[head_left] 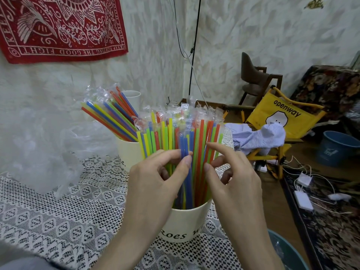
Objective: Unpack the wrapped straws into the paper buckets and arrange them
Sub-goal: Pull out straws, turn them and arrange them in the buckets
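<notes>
Straws [175, 145] stand packed in near bucket [185, 223] on desk [58, 221]. Left hand [153, 184] pinches 2 blue ones; right hand [231, 178] fingers pinch orange ones. Risk: a hard sideways pull tips the top-heavy bucket.

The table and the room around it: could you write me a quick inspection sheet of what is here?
Surface: white lace tablecloth covers the table.
Job's things: near paper bucket packed with upright wrapped straws; far paper bucket holds straws leaning left.
Clutter: heap of clear plastic wrap on the left; white cup behind the far bucket.
Hands: left hand pinches a blue straw; right hand has curled fingers among the orange straws, grip unclear.
Cables: black and white cords hang down the wall; chargers and white leads on the floor.
Surroundings: red wall cloth, yellow folding chair, blue bucket, patterned rug.
</notes>
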